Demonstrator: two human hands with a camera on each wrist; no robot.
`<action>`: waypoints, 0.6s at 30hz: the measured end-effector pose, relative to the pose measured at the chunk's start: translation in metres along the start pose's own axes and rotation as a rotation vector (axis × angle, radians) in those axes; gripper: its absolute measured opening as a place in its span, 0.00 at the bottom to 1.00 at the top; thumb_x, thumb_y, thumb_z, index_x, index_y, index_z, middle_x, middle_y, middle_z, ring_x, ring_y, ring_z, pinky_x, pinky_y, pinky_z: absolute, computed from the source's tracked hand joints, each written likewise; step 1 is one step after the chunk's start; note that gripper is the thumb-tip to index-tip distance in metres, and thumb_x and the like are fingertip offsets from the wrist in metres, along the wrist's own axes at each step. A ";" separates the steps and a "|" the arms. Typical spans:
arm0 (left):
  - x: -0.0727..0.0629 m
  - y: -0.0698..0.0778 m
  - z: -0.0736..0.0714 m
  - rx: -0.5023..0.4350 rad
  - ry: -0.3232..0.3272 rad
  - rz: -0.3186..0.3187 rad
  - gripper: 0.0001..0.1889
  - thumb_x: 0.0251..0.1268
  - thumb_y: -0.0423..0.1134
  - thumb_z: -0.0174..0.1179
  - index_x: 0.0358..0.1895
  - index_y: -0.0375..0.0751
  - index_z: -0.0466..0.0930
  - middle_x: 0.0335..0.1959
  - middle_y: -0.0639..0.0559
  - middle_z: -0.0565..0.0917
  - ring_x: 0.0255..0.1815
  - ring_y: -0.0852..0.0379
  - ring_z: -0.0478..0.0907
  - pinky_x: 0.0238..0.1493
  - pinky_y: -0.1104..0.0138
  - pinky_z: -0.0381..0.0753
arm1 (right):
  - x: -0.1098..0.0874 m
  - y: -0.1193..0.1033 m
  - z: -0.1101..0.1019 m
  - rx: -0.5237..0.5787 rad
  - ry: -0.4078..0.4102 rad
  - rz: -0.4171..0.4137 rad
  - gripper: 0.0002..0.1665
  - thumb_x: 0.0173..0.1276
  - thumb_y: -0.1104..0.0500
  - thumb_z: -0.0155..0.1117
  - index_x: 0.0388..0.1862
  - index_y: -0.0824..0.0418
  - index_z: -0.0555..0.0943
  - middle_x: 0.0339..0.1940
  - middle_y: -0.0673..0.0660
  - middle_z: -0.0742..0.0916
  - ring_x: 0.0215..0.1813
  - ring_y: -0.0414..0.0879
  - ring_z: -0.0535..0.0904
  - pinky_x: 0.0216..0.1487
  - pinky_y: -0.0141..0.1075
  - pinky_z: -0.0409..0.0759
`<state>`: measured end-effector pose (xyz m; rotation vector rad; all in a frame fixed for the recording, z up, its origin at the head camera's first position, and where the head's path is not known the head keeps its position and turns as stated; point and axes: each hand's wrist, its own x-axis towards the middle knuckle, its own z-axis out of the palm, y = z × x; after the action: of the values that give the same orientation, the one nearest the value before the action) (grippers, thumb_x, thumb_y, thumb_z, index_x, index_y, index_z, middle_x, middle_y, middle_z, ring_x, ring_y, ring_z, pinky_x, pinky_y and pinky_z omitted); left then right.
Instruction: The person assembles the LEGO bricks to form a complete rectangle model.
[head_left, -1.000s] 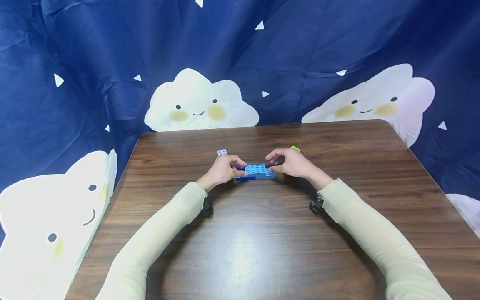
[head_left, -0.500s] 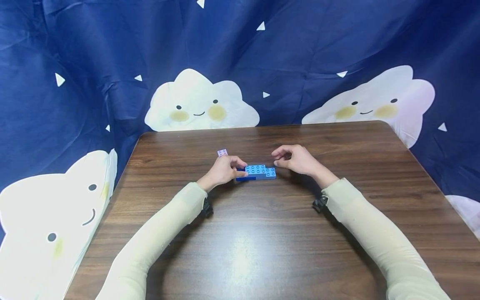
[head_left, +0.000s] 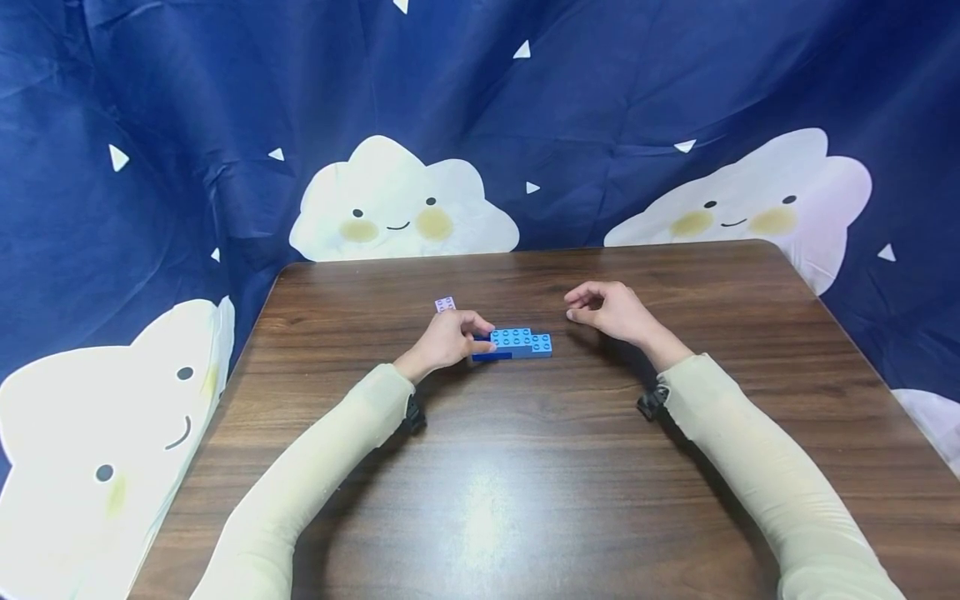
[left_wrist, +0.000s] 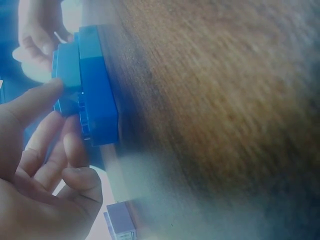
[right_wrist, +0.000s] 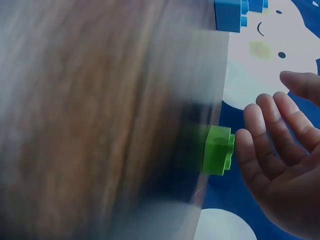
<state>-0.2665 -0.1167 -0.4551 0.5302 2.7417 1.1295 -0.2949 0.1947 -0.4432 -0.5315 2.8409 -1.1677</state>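
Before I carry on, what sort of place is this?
Probably an indoor play corner or a simple recording set-up; the pictures can't settle which. A wood-grain table stands before a dark blue cloth backdrop with smiling clouds, and toy blue bricks sit on the table.

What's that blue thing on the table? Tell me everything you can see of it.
The blue stack looks like plastic toy bricks in two layers. Below, a dark blue brick and a lighter brick lie end to end; a light blue upper brick bridges them, leaving the lighter brick's outer studs bare. It lies flat on the wooden table. The left hand pinches the upper brick's left end; the right hand is apart from it.
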 end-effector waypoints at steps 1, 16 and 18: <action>0.000 0.000 0.000 0.000 0.000 0.000 0.13 0.54 0.44 0.76 0.42 0.46 0.88 0.40 0.53 0.90 0.29 0.59 0.76 0.31 0.69 0.75 | 0.000 0.001 -0.001 0.001 0.005 0.010 0.16 0.63 0.55 0.72 0.48 0.59 0.86 0.39 0.54 0.90 0.43 0.47 0.82 0.47 0.38 0.74; -0.001 0.000 -0.001 -0.013 0.000 -0.013 0.13 0.54 0.44 0.76 0.42 0.47 0.88 0.41 0.53 0.90 0.30 0.58 0.77 0.31 0.69 0.75 | 0.003 0.013 -0.011 -0.068 0.094 0.087 0.13 0.62 0.55 0.71 0.44 0.58 0.87 0.36 0.55 0.90 0.36 0.41 0.81 0.40 0.33 0.72; -0.001 0.000 -0.001 -0.014 -0.001 -0.009 0.13 0.54 0.44 0.76 0.42 0.47 0.88 0.41 0.53 0.90 0.30 0.58 0.77 0.31 0.69 0.75 | 0.003 0.015 -0.012 -0.079 0.092 0.096 0.13 0.62 0.55 0.70 0.44 0.60 0.87 0.37 0.56 0.90 0.36 0.41 0.81 0.40 0.33 0.72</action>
<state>-0.2656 -0.1177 -0.4548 0.5159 2.7304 1.1448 -0.3042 0.2121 -0.4442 -0.3484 2.9634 -1.0953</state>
